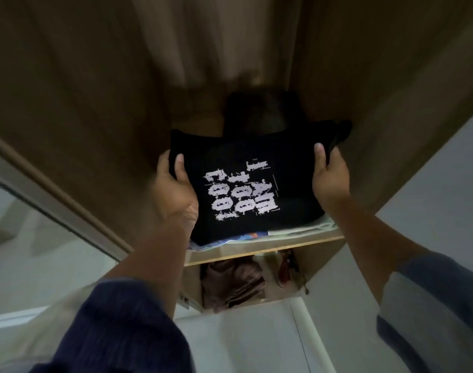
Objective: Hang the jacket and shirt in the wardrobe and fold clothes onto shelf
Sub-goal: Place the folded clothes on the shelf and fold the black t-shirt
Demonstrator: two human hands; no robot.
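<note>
Wardrobe shelf (265, 250) is already stacked with clothes; the folded black shirt (246, 181) is gripped at both short ends by left hand (173, 189) and right hand (328, 176), its long axis spanning between them, equally near.

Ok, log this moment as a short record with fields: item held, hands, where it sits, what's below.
item: folded black T-shirt with pale print
left hand: grips its left edge, thumb on top
right hand: grips its right edge, thumb on top
placement: on a light folded cloth on the wooden shelf
behind: a dark garment, blurred
below: folded brown clothes
</note>
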